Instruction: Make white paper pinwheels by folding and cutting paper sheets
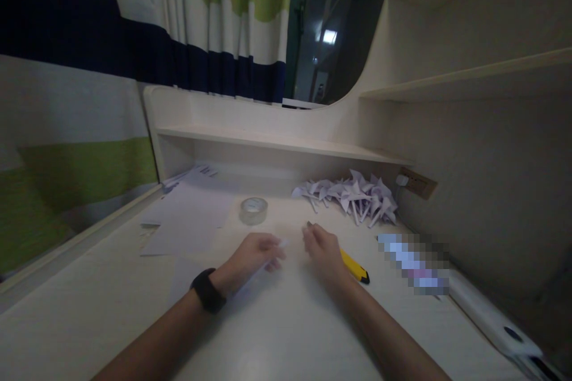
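My left hand [254, 255], with a black band on its wrist, rests on the pale desk [102, 303] and pinches a small white strip of paper [273, 256] between its fingers. My right hand [322, 250] lies just to the right of it, fingers curled, with something small and dark at its fingertips; what it is cannot be told. A yellow and black utility knife [355, 268] lies on the desk right beside my right wrist. A roll of clear tape [253, 211] stands beyond my left hand.
A pile of several folded white paper pieces [353, 195] lies at the back right under a low shelf [277, 141]. Loose white sheets [187, 217] cover the left of the desk. A white power strip [491, 321] runs along the right wall. Striped curtains hang behind.
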Action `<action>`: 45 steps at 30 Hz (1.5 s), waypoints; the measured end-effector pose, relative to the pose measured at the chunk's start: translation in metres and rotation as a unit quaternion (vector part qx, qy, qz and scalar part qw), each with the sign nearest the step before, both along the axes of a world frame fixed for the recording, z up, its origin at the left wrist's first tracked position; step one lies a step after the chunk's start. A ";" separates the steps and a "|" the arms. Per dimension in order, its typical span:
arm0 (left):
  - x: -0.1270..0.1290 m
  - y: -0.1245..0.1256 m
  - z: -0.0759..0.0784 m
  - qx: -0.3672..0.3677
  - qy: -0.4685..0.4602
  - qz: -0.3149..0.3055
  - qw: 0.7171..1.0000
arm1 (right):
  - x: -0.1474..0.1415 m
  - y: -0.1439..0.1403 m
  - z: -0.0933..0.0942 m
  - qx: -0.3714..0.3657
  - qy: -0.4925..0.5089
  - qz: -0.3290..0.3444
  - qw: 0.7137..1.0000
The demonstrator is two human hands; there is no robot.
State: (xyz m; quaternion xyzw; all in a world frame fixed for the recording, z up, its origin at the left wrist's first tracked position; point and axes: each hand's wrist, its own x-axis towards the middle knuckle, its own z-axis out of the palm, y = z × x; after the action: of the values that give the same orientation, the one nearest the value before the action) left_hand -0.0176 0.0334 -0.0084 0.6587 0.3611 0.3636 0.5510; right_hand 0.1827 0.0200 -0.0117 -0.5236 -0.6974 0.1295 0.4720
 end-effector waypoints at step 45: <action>-0.003 0.002 -0.017 0.178 0.204 -0.073 0.960 | 0.059 0.000 0.006 -0.204 -0.468 -0.144 0.848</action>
State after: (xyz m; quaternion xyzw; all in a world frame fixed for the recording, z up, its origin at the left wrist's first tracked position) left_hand -0.0208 0.0358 -0.0258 0.8310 0.3463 0.2388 0.3640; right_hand 0.2413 0.0198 -0.0056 -0.7010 -0.7104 -0.0608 -0.0148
